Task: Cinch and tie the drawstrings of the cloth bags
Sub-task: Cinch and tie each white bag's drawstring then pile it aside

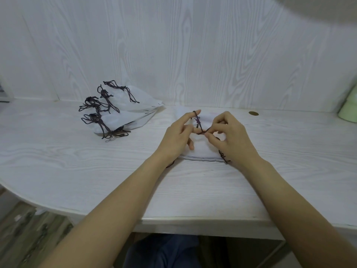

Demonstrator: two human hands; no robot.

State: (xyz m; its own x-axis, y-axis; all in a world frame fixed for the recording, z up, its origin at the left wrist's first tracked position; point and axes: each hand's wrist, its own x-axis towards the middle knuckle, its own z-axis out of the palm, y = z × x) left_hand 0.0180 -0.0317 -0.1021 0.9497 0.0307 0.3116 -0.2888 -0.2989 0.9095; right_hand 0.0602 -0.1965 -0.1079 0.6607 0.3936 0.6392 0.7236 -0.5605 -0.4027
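Note:
A white cloth bag [201,151] lies flat on the white table [77,161] under both hands. Its dark drawstring [199,124] runs up from between the hands. The string loops around the raised index finger of my left hand [177,136]. My right hand [229,136] pinches the same drawstring between thumb and fingertips, just right of the left hand. Another knotted cord end [223,156] of this bag shows below my right wrist. At the back left lies a pile of white bags [123,113] whose dark strings look tied in knots.
A wood-grain wall panel [193,55] rises right behind the table. A small brass-coloured round disc [253,113] sits at the back right. A pale green object [349,107] stands at the far right edge. The table's front edge curves away at the left.

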